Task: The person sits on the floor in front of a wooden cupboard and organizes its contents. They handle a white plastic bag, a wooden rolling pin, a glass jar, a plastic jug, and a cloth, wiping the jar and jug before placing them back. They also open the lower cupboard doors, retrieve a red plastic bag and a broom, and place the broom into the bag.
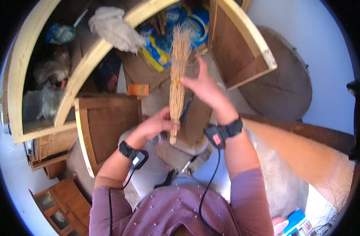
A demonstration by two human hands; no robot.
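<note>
A straw hand broom [177, 97], bound at mid-length with a yellow tie [176, 81], stands nearly upright in the picture, its loose bristles fanning out at the top. My left hand [160, 123] grips it near the narrow lower end. Beside the tie is my right hand [202, 84], fingers spread apart, the thumb close to the straw; whether the thumb touches it is unclear. Behind the bristles lie blue and yellow plastic packs [156, 48] inside an open wooden cabinet.
Cabinet doors stand open at left [113, 126] and right [239, 44]. A grey cloth [115, 29] hangs over the cream cabinet frame [82, 67]. A small orange box [138, 90] sits at the cabinet's edge. A round brown panel [277, 73] leans against the wall.
</note>
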